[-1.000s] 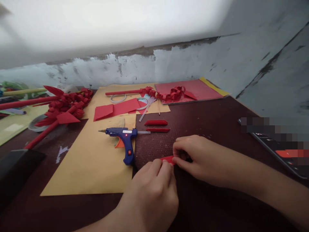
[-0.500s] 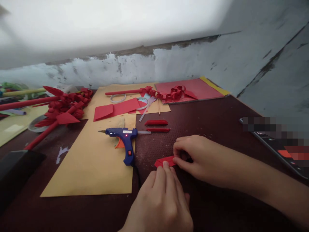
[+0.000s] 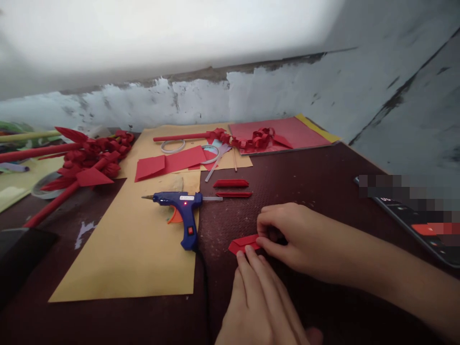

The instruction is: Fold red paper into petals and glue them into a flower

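Note:
A folded strip of red paper (image 3: 240, 245) lies on the dark table, pointed at its left end. My right hand (image 3: 287, 235) pinches its right end between thumb and index finger, hiding that end. Stretched out, the fingers of my left hand (image 3: 260, 302) rest their tips on the strip's near edge. Beyond the hands lie two more folded red paper pieces (image 3: 231, 183), one in front of the other. To their left, a blue hot glue gun (image 3: 188, 215) with its red light on lies on a tan paper sheet (image 3: 143, 268), a clear glue stick in its back.
Red paper flowers on stems (image 3: 93, 163) lie at the left, another red paper spray (image 3: 262, 139) at the back. Near it are a folded red sheet (image 3: 176, 163), tape rolls (image 3: 173, 146) and a red sheet in a clear sleeve (image 3: 305, 132). A phone (image 3: 413, 230) stands at the right.
My left hand has slid down and right, its fingertips now at the strip's near edge. The strip's upper face shows more. My right hand keeps its pinch; the view has shifted slightly.

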### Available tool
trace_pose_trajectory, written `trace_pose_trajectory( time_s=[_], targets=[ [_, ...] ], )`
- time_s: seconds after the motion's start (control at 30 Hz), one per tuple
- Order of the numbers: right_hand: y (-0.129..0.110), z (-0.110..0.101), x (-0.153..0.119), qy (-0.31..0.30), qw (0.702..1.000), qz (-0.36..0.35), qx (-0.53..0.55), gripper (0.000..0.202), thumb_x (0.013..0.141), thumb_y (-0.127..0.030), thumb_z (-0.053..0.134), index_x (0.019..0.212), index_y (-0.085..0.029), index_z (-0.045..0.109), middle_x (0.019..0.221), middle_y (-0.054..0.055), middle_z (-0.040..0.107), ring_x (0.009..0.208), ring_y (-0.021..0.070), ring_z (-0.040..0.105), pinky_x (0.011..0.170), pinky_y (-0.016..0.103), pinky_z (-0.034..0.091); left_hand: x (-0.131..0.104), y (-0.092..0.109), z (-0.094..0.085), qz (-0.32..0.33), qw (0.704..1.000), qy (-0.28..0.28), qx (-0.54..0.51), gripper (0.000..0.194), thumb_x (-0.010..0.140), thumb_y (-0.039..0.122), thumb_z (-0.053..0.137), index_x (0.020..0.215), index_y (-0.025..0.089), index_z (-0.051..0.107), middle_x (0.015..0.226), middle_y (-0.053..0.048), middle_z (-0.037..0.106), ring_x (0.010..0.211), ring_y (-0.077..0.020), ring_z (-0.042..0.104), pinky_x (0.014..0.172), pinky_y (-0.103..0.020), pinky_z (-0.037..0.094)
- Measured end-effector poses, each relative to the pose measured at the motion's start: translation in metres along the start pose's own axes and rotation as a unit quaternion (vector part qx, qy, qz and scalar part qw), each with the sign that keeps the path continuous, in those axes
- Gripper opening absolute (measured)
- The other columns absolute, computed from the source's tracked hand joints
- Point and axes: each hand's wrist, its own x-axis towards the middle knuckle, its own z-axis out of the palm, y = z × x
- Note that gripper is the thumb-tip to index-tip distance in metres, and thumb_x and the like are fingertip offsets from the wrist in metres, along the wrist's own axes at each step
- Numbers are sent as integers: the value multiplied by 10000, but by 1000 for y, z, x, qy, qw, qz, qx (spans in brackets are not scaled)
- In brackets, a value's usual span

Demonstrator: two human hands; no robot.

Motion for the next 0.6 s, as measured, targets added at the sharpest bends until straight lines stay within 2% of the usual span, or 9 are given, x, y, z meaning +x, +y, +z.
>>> trace_pose_trajectory(
  time_s=[0.3, 0.43, 0.6],
  targets=[
    [0, 2, 0, 1, 1000, -3, -13, 213, 923, -304, 613, 729, -220, 640, 782, 20, 709, 678, 172, 564, 596, 300, 358, 0, -6, 1, -12, 1000, 0, -17, 586, 904, 558, 692, 1115, 33, 844, 1156, -228, 809, 946, -377, 822, 744, -339, 713],
    [0, 2, 0, 9, 1000, -4, -11, 221, 925, -304, 614, 721, -224, 639, 768, 15, 709, 675, 171, 567, 593, 296, 357, -1, -5, 2, -12, 1000, 4, -10, 599, 933, 558, 648, 1098, 13, 834, 1162, -277, 791, 1025, -414, 801, 796, -372, 708],
    [0, 2, -1, 7, 1000, 1, -4, 209, 914, -303, 622, 720, -228, 641, 763, 3, 714, 664, 163, 577, 583, 285, 366, -4, -4, 5, -10, 1000, 18, 6, 575, 949, 535, 612, 1073, 13, 819, 1113, -306, 792, 1030, -431, 795, 796, -391, 698]
  ],
)
